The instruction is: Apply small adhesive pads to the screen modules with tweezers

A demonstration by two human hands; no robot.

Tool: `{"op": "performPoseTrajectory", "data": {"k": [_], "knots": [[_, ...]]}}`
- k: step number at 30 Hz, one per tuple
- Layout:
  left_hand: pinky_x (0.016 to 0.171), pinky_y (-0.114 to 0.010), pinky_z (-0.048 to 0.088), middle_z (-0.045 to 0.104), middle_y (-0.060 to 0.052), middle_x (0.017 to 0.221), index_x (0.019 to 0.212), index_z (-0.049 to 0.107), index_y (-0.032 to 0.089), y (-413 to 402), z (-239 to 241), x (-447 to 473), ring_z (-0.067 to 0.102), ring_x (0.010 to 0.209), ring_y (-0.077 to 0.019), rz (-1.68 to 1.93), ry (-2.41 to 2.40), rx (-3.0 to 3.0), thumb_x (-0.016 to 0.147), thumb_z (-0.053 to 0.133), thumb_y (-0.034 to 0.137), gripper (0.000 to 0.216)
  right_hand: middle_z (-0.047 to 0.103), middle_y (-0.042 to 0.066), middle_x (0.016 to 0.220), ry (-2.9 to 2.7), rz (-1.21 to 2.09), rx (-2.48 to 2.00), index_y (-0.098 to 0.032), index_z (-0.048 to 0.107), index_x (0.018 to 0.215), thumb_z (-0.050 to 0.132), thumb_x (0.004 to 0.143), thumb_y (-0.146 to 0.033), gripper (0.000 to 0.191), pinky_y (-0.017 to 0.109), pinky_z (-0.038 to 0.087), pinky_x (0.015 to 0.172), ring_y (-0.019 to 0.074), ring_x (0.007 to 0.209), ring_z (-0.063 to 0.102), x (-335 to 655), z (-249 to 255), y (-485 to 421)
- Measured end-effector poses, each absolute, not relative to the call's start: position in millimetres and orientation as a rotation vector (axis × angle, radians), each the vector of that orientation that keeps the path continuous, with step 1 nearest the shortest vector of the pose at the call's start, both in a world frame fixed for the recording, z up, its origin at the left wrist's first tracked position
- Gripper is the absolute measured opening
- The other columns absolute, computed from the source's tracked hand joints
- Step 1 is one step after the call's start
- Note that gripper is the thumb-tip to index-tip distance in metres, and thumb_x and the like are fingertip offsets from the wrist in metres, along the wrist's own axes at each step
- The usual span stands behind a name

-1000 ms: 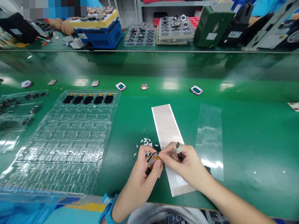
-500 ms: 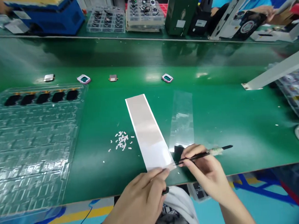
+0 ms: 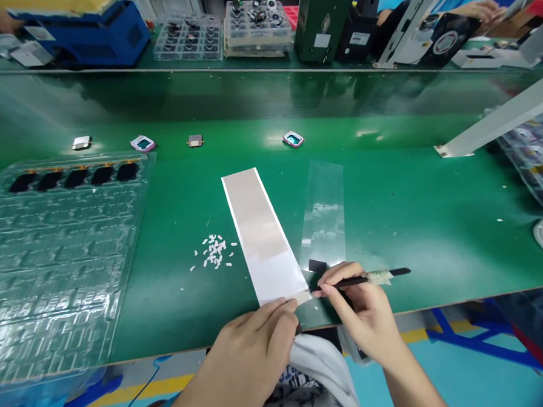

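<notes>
My right hand (image 3: 361,305) pinches black tweezers (image 3: 366,278) that lie level, their tip at the near right corner of a long white strip (image 3: 259,231) on the green table. My left hand (image 3: 249,353) is closed at the strip's near end, fingertips against its edge, with a small dark part only partly visible under the fingers. A small black piece (image 3: 317,265) lies just beyond my right fingers. A clear film strip (image 3: 324,210) lies to the right of the white strip. Tiny white bits (image 3: 213,252) are scattered to its left.
A clear blister tray (image 3: 60,251) with a row of black parts (image 3: 74,177) fills the left. Small parts (image 3: 293,140) sit on the belt beyond. Stacked trays (image 3: 255,25), a blue box (image 3: 78,31) and a green device (image 3: 321,22) stand at the back. More trays (image 3: 531,159) sit far right.
The view has swung right and down. My hands, joined on a small part a second ago, moved to the strip's near end; the tweezers now lie level at its corner.
</notes>
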State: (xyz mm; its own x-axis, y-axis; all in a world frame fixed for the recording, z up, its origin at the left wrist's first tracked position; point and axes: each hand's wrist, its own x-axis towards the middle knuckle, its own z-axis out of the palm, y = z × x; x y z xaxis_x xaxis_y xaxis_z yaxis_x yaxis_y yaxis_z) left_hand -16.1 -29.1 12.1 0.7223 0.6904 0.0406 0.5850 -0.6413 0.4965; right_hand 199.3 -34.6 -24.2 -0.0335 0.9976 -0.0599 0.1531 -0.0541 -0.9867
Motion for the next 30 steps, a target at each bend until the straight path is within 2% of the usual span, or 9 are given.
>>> {"op": "performPoseTrajectory", "data": {"k": [5,9,13,17,20,24,30], "knots": [[0.071,-0.046,0.065,0.073,-0.016,0.112,0.117,0.051,0.012,-28,14,-15,0.073,0.100,-0.0314,0.306,1.006,2.392,0.089,0.040,-0.001,0.033,0.062,-0.001,0.085,-1.156,1.257,-1.298,-0.021,0.065,0.086,0.065,0.091,-0.014,0.008,0.024,0.062,0.064,0.0136,0.070,0.073,200,-16,-30],[0.067,-0.043,0.062,0.074,-0.011,0.100,0.112,0.052,0.019,-21,18,-15,0.074,0.087,-0.0290,0.324,1.059,2.083,0.097,0.042,0.013,0.019,0.065,-0.003,0.079,-0.894,1.256,-1.254,-0.022,0.064,0.087,0.067,0.090,-0.016,0.008,0.021,0.061,0.061,0.0117,0.061,0.073,200,-11,-27],[0.072,-0.030,0.057,0.072,-0.005,0.094,0.108,0.050,0.024,-16,9,-12,0.070,0.081,-0.0181,0.550,1.152,1.418,0.104,0.043,0.029,0.010,0.066,-0.002,0.080,-0.762,1.051,-1.212,-0.024,0.063,0.091,0.067,0.090,-0.014,0.010,0.024,0.063,0.068,0.0138,0.073,0.074,178,-8,-25],[0.057,-0.020,0.047,0.064,0.002,0.080,0.113,0.042,0.025,-12,0,-3,0.056,0.058,-0.0089,0.772,1.085,0.908,0.105,0.041,0.038,0.014,0.063,-0.002,0.081,-0.754,0.940,-1.153,-0.024,0.062,0.092,0.062,0.091,-0.010,0.014,0.028,0.064,0.068,0.0176,0.079,0.076,143,-5,-21],[0.057,-0.019,0.041,0.056,0.003,0.078,0.109,0.042,0.025,-10,-1,-1,0.046,0.058,-0.0080,0.848,1.029,0.782,0.106,0.038,0.041,0.017,0.066,-0.001,0.084,-0.776,0.967,-1.127,-0.025,0.059,0.095,0.059,0.093,-0.009,0.016,0.027,0.064,0.063,0.0186,0.078,0.076,127,-7,-16],[0.061,-0.021,0.038,0.055,0.002,0.081,0.110,0.041,0.024,-11,-2,-2,0.043,0.064,-0.0094,0.888,0.976,0.730,0.105,0.035,0.047,0.024,0.066,0.000,0.085,-0.811,0.944,-1.146,-0.024,0.057,0.094,0.060,0.092,-0.008,0.016,0.028,0.064,0.063,0.0195,0.079,0.076,123,-11,-14],[0.058,-0.021,0.037,0.055,0.003,0.079,0.111,0.041,0.024,-14,-7,-1,0.041,0.060,-0.0080,0.913,0.996,0.755,0.108,0.033,0.039,0.017,0.063,0.000,0.086,-0.803,0.943,-1.201,-0.025,0.056,0.093,0.060,0.092,-0.010,0.015,0.030,0.065,0.063,0.0197,0.078,0.076,123,-12,-15]]}}
